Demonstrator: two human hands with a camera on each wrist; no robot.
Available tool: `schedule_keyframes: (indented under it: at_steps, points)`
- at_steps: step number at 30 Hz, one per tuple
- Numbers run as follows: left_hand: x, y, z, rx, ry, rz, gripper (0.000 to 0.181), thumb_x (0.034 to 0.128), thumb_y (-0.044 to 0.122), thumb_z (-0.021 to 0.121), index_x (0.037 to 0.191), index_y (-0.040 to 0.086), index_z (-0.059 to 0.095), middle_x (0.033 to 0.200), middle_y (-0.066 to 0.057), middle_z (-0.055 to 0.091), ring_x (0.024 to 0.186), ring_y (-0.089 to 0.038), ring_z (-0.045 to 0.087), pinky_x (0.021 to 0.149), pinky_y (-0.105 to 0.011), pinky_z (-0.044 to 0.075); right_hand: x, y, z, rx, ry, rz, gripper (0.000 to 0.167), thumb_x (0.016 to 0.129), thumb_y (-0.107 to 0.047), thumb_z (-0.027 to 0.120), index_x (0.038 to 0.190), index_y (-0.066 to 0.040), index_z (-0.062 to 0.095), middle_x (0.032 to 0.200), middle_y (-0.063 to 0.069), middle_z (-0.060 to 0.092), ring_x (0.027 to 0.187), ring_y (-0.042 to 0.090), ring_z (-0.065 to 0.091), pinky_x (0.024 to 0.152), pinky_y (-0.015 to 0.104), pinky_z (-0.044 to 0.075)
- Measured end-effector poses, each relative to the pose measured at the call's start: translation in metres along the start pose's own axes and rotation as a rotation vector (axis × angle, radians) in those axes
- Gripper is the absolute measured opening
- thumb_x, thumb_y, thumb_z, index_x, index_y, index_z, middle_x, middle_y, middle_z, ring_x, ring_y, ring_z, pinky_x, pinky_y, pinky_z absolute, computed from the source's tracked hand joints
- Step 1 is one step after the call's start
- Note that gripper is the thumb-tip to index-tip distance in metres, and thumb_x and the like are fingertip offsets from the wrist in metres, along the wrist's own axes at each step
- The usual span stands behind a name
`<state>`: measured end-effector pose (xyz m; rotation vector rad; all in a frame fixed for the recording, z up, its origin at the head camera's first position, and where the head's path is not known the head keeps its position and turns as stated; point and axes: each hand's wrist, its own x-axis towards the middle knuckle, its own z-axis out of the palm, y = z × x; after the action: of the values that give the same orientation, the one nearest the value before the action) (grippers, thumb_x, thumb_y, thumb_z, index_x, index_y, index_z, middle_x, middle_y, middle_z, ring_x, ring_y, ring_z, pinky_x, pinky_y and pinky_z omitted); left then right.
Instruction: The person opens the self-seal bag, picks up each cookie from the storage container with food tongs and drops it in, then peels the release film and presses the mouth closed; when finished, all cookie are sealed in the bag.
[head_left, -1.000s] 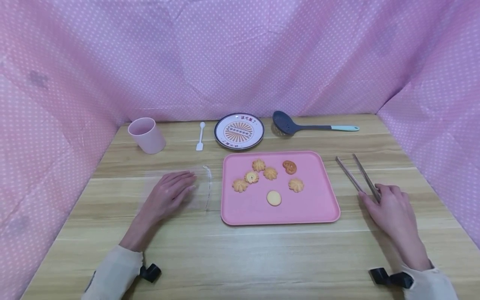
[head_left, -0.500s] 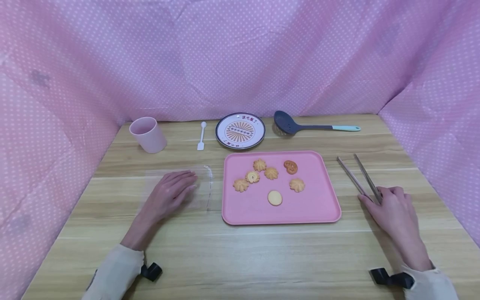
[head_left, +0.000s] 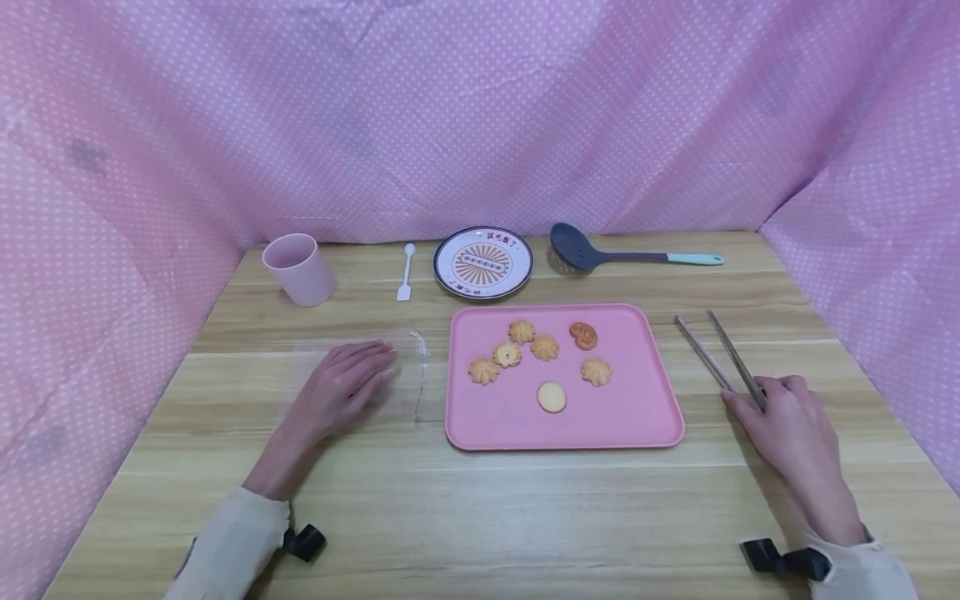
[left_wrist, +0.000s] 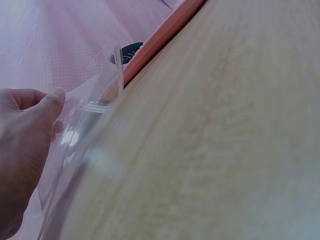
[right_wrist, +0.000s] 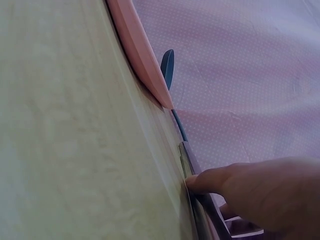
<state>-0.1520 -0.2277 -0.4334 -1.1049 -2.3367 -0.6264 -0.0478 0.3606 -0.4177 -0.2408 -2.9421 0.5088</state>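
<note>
My left hand rests with fairly straight fingers on a clear plastic bag lying left of the tray. In the left wrist view the hand is at the edge of the clear bag. My right hand holds metal tongs, whose two arms stand apart and point away from me. The right wrist view shows the thumb of the hand against the tongs. Between the hands lies a pink tray bearing several cookies, among them a round one and a pretzel-shaped one.
Along the back of the wooden table stand a pink cup, a small white scoop, a patterned plate and a dark slotted ladle with a mint handle. A pink dotted cloth hangs behind and at both sides.
</note>
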Motion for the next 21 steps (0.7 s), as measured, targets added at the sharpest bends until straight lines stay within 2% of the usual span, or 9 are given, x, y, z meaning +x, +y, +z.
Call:
schedule_keyframes:
  at_steps: [6, 14, 21]
  points:
    - [0.0009, 0.0003, -0.0002, 0.003, -0.006, -0.004, 0.032, 0.0901, 0.006, 0.073, 0.121, -0.002, 0.073, 0.126, -0.018, 0.071, 0.118, -0.039, 0.065, 0.102, -0.057, 0.048, 0.0004, -0.0009, 0.0001, 0.013, 0.006, -0.008, 0.061, 0.102, -0.035, 0.066, 0.125, 0.02, 0.054, 0.114, 0.043, 0.049, 0.094, 0.061, 0.053, 0.061, 0.068, 0.048]
    - [0.0, 0.0004, -0.0005, 0.002, -0.016, -0.019, 0.031, 0.0906, 0.006, 0.073, 0.121, -0.001, 0.073, 0.127, -0.017, 0.071, 0.12, -0.037, 0.064, 0.104, -0.054, 0.047, 0.0014, -0.0028, 0.0, 0.025, 0.004, -0.022, 0.06, 0.102, -0.033, 0.066, 0.128, 0.02, 0.053, 0.116, 0.043, 0.049, 0.098, 0.063, 0.052, 0.067, 0.072, 0.047]
    - [0.0001, 0.0009, -0.0008, 0.001, -0.022, -0.027, 0.032, 0.0899, 0.005, 0.074, 0.121, -0.001, 0.073, 0.127, -0.017, 0.071, 0.12, -0.038, 0.064, 0.105, -0.055, 0.046, 0.0019, -0.0099, -0.0016, 0.044, 0.025, -0.069, 0.057, 0.101, -0.031, 0.067, 0.129, 0.017, 0.054, 0.115, 0.04, 0.053, 0.098, 0.061, 0.054, 0.069, 0.072, 0.046]
